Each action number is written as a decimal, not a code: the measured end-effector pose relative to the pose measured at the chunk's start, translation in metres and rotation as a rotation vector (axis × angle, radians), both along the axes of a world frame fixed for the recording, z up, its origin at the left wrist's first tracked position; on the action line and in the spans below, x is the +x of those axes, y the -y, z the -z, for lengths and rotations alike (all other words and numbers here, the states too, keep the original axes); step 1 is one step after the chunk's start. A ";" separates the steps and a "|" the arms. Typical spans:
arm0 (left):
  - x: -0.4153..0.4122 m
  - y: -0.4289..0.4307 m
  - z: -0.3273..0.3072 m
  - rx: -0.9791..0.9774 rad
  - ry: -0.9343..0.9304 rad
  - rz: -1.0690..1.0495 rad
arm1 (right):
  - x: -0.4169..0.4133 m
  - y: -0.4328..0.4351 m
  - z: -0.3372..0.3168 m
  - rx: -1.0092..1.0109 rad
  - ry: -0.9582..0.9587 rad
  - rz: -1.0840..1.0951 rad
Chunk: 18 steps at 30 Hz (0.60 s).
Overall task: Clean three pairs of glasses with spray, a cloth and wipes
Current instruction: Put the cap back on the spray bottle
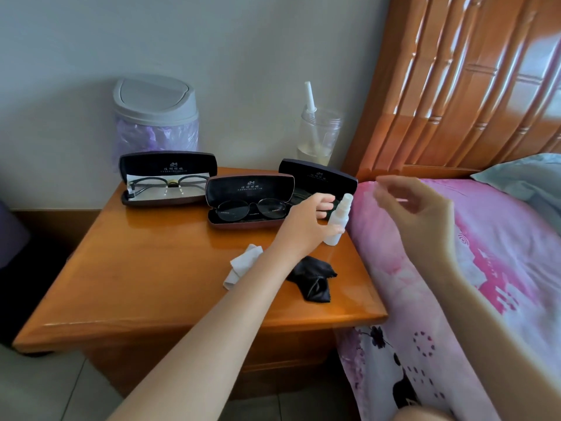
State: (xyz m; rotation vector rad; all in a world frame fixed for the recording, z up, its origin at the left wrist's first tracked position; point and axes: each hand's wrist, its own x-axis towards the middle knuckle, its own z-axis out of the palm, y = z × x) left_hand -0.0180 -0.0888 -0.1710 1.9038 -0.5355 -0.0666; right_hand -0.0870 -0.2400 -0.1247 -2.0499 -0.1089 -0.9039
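At the nightstand's (151,268) right edge, just beside the bed: left hand (309,220) wraps the spray bottle (340,214), thumb across its front, fingers curled behind. Right hand (416,208) hangs over the bedding, fingers loose, apparently empty (blurred). Bottle's long axis is near upright, top tipped slightly right, pump end up; spray-hole facing unreadable. For the pickup: grip mid-body, keep a fingertip free for the pump, check the hole faces the lenses in the middle case (250,186).
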 end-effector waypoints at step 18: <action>-0.004 -0.011 0.013 0.015 0.030 -0.042 | 0.027 -0.015 0.013 -0.275 -0.107 -0.167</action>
